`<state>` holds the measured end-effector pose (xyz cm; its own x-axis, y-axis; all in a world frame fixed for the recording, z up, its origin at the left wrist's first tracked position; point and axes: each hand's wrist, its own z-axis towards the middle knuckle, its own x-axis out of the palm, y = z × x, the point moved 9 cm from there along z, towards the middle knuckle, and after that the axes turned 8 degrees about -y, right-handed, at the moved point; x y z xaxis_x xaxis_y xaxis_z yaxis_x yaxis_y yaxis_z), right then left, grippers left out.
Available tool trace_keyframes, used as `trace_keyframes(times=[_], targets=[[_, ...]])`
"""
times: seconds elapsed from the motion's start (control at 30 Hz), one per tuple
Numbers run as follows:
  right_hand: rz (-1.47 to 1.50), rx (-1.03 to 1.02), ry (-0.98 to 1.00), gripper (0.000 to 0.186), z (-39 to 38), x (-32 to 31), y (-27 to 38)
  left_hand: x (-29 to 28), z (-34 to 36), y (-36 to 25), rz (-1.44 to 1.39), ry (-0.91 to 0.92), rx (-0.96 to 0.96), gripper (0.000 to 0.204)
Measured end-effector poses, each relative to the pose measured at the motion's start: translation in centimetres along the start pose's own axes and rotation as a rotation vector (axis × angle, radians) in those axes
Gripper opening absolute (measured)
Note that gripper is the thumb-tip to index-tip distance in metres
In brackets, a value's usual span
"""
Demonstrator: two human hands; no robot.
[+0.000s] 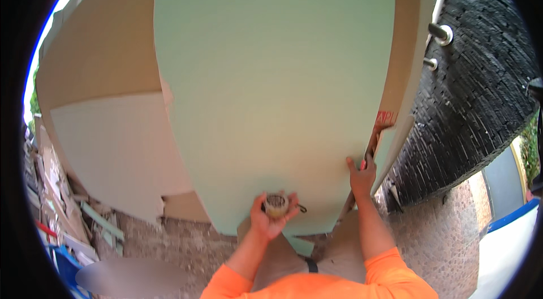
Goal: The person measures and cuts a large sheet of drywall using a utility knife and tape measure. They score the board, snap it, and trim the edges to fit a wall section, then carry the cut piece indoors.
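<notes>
A large pale green drywall sheet (pixel 271 90) leans upright in front of me. Low before its middle, my left hand (pixel 263 224) cups a round tape measure (pixel 276 204), with a dark strap loop hanging at its right side. My right hand (pixel 362 180) is at the lower right edge of the sheet, thumb toward the green face. Between its thumb and fingers shows a small red object (pixel 363 165); most of it is hidden, so its kind is unclear.
Brown-faced boards (pixel 107 56) stand behind, with a torn whitish board (pixel 119 152) at left. Scrap pieces (pixel 59 197) pile at far left beside a blue container (pixel 68 268). A black stone wall (pixel 475 84) with taps (pixel 443 34) rises at right. Stone paving (pixel 435 242) lies below.
</notes>
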<state>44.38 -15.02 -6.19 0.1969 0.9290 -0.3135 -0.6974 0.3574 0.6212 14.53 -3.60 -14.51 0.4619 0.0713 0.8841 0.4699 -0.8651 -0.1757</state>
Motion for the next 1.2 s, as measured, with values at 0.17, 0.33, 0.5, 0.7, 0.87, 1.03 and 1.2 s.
trace_keyframes(times=[0.17,0.33,0.5,0.7,0.87,1.03,1.2], targets=[[0.398,0.226,0.367,0.048,-4.1,-1.4,4.9,4.0,-0.7,0.4,0.142,-0.03,0.153,0.072],[0.847,0.252,0.843,0.051,-6.6,-2.2,13.0,6.4,-1.2,1.5,0.452,-0.085,0.257,0.083],[0.857,0.294,0.998,0.045,-6.9,-2.1,14.5,6.8,-1.3,2.7,0.735,-0.136,0.365,0.07],[0.779,0.498,1.311,0.038,-9.8,-1.6,12.2,7.1,-4.6,4.3,1.367,0.044,0.225,0.071],[0.888,0.488,1.33,0.039,-10.4,-2.2,13.2,8.7,-6.6,3.4,1.493,0.034,0.32,0.076],[0.887,0.477,1.439,0.026,-10.3,-2.2,14.5,10.7,-8.6,1.2,1.832,-0.034,0.197,0.076],[1.098,0.61,1.436,0.018,-6.9,-1.8,16.9,14.6,-10.6,-5.9,2.008,-0.192,0.302,0.07]])
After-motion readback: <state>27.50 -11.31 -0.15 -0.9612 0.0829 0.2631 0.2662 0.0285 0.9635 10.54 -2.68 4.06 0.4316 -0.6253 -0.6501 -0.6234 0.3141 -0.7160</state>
